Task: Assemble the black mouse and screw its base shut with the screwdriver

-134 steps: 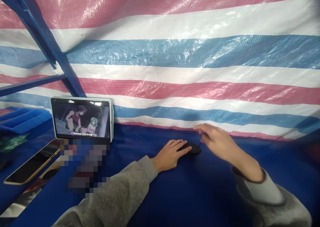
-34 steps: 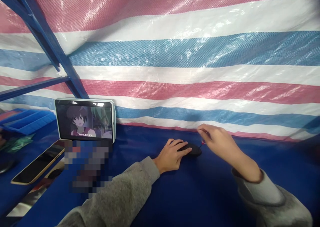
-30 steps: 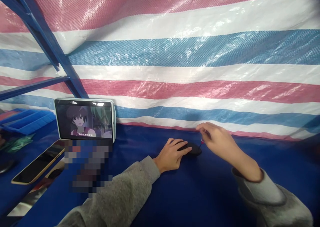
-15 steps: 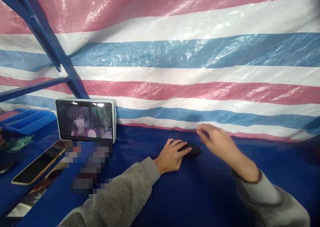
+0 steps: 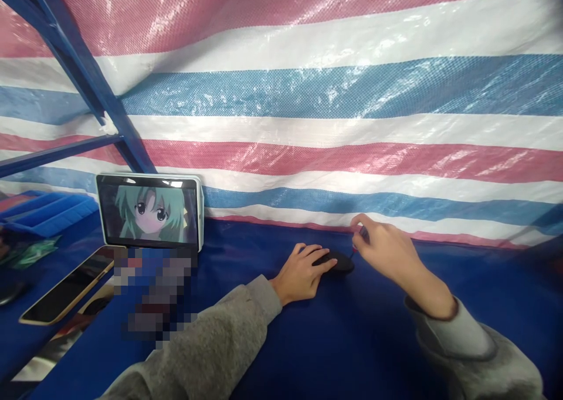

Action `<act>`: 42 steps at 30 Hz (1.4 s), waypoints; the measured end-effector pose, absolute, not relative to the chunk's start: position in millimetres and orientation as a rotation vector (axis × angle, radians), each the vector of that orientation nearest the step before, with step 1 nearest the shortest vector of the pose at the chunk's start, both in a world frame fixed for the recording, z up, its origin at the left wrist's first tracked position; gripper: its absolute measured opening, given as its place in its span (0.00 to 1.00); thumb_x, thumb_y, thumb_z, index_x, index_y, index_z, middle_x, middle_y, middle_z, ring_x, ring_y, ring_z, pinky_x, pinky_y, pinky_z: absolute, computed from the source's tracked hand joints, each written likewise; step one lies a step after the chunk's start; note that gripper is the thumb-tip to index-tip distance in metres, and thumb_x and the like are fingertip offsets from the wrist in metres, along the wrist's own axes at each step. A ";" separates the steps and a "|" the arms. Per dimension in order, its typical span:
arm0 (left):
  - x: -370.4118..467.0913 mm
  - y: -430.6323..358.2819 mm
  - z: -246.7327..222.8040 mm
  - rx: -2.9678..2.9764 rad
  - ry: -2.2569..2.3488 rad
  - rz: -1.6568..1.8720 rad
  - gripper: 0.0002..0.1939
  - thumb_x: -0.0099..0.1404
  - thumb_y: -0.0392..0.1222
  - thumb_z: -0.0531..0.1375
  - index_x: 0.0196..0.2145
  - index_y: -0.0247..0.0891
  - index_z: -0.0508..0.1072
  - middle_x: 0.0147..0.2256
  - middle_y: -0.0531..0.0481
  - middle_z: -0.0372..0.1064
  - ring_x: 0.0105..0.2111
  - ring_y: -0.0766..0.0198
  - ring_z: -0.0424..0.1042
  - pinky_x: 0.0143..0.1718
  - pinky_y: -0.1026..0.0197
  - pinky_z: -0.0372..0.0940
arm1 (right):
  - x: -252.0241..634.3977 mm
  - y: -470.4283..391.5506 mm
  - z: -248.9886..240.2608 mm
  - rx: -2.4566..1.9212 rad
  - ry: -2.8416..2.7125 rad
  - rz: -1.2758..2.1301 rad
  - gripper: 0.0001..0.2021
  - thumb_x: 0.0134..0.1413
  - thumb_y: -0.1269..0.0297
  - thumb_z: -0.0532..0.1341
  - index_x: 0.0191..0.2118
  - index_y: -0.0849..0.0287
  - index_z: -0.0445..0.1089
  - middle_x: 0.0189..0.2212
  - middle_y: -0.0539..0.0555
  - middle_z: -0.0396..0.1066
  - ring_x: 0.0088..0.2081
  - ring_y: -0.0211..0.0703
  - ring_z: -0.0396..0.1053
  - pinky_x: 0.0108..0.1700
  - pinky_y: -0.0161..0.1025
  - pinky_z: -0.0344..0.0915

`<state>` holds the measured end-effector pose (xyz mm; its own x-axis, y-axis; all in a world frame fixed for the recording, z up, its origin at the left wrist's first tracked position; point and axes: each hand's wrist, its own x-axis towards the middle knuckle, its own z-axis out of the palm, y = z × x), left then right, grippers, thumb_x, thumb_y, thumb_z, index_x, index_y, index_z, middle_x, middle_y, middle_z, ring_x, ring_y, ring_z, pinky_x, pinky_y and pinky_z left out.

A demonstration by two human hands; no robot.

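My left hand (image 5: 303, 274) lies over a flat, rounded black computer mouse (image 5: 341, 263) on the blue table, its fingers pressing the mouse down. At the right end of the mouse, my right hand (image 5: 385, 248) is closed in a pinch around a thin screwdriver (image 5: 354, 249). A little red and a dark shaft show below the fingers. Most of the screwdriver is covered by the hand, and its tip points down at the mouse's edge. Whether the tip touches the mouse I cannot tell.
A tablet (image 5: 149, 212) playing a cartoon stands at the back left. Before it lie a phone (image 5: 65, 285) and a blurred-out patch. Farther left are a blue plastic tray (image 5: 57, 212) and a green packet (image 5: 37, 252). A striped sheet (image 5: 329, 95) hangs behind the blue table (image 5: 334, 341).
My right hand has turned slightly at the wrist, its fingers shifting a little to the right around the screwdriver. My left hand and the mouse stay put. The tablet's picture has changed.
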<state>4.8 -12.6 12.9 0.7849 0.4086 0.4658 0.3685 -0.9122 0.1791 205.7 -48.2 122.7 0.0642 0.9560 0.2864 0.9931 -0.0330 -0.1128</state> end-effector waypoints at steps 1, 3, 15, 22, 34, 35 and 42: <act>4.8 -12.5 12.6 2.894 0.626 0.782 0.23 0.67 0.34 0.52 0.59 0.43 0.65 0.58 0.42 0.63 0.58 0.50 0.61 0.52 0.46 0.56 | 205.6 -48.2 122.8 -2.088 -1.960 -0.185 0.10 0.58 0.63 0.52 0.40 0.54 0.69 0.25 0.52 0.75 0.28 0.46 0.71 0.27 0.36 0.50; 4.8 -12.0 11.7 2.892 0.623 0.789 0.23 0.67 0.34 0.52 0.59 0.43 0.65 0.58 0.42 0.63 0.58 0.50 0.61 0.52 0.46 0.56 | 205.7 -48.3 122.8 -2.111 -1.953 -0.171 0.11 0.59 0.61 0.51 0.37 0.54 0.70 0.24 0.52 0.75 0.27 0.46 0.71 0.27 0.36 0.50; 4.7 -12.0 10.4 2.886 0.627 0.799 0.24 0.66 0.33 0.52 0.59 0.43 0.65 0.59 0.42 0.62 0.58 0.50 0.60 0.52 0.46 0.57 | 206.1 -45.8 120.7 -2.134 -1.905 -0.124 0.11 0.59 0.57 0.53 0.35 0.53 0.71 0.24 0.52 0.75 0.29 0.46 0.71 0.28 0.36 0.51; 5.0 -11.5 9.8 2.880 0.621 0.809 0.23 0.67 0.34 0.52 0.59 0.43 0.66 0.58 0.42 0.64 0.58 0.50 0.61 0.52 0.45 0.56 | 203.9 -46.6 123.6 -2.145 -1.935 -0.112 0.11 0.58 0.58 0.53 0.35 0.53 0.71 0.26 0.53 0.75 0.30 0.46 0.72 0.29 0.37 0.52; 5.2 -11.7 10.0 2.877 0.612 0.802 0.24 0.66 0.33 0.52 0.59 0.44 0.65 0.58 0.42 0.63 0.59 0.51 0.60 0.53 0.45 0.56 | 204.9 -49.7 129.1 -2.340 -1.860 -0.248 0.28 0.60 0.43 0.48 0.26 0.56 0.76 0.23 0.60 0.74 0.32 0.54 0.72 0.29 0.41 0.52; 5.1 -11.7 10.0 2.878 0.609 0.803 0.24 0.66 0.33 0.52 0.59 0.44 0.65 0.58 0.42 0.63 0.59 0.51 0.60 0.53 0.44 0.56 | 204.8 -49.3 129.0 -2.325 -1.872 -0.245 0.27 0.60 0.44 0.49 0.26 0.56 0.75 0.24 0.60 0.74 0.32 0.53 0.72 0.29 0.40 0.51; 5.4 -11.6 9.7 2.881 0.619 0.799 0.24 0.66 0.33 0.52 0.59 0.44 0.66 0.58 0.42 0.63 0.58 0.50 0.60 0.53 0.45 0.56 | 206.5 -46.9 127.4 -2.303 -1.940 -0.251 0.20 0.60 0.50 0.49 0.32 0.56 0.73 0.26 0.57 0.75 0.30 0.49 0.71 0.27 0.38 0.48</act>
<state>5.4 -11.6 9.7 0.7814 0.4049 0.4749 0.3586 -0.9141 0.1894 206.5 -46.9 127.4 0.1651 0.9652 0.2029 0.9850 -0.1716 0.0151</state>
